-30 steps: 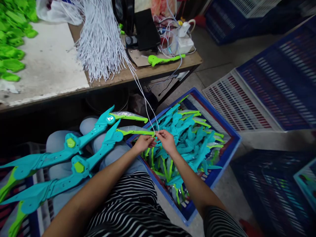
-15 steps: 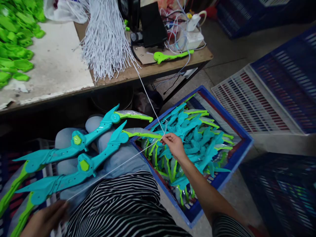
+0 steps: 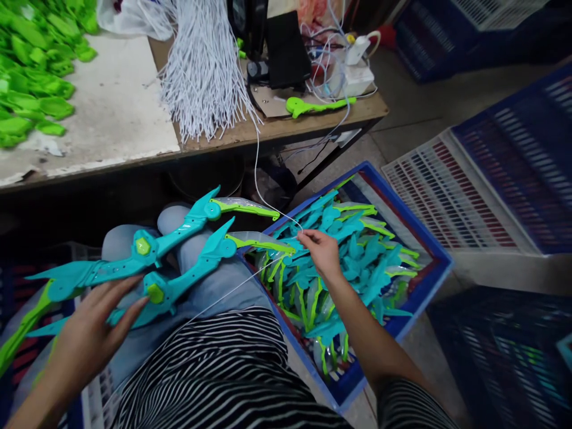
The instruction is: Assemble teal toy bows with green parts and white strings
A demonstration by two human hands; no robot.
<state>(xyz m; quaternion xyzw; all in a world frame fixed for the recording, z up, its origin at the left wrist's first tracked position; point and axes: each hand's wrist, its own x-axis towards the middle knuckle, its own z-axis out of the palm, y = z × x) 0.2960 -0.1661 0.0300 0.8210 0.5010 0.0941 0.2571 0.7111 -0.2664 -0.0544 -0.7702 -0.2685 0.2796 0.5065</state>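
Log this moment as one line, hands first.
left hand: open over nearer turquoise piece | right hand: pinching white cord | blue crate: turquoise-and-green pieces inside

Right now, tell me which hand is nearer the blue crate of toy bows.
Right. The right hand is over the blue crate, pinching a white cord; the left hand is well to the crate's left, by the nearer teal toy bow.

Heap of toy parts (image 3: 361, 238) in plastic crate (image 3: 410, 212); right hand (image 3: 324, 253) over crate's left side. Left of crate: lap (image 3: 232, 277), two long toys (image 3: 179, 229) across it, left hand (image 3: 89, 328) over nearer one. Behind crate, leftward: table (image 3: 120, 95), cord bundle (image 3: 208, 71) on it. Right of crate: slatted crates (image 3: 456, 196).
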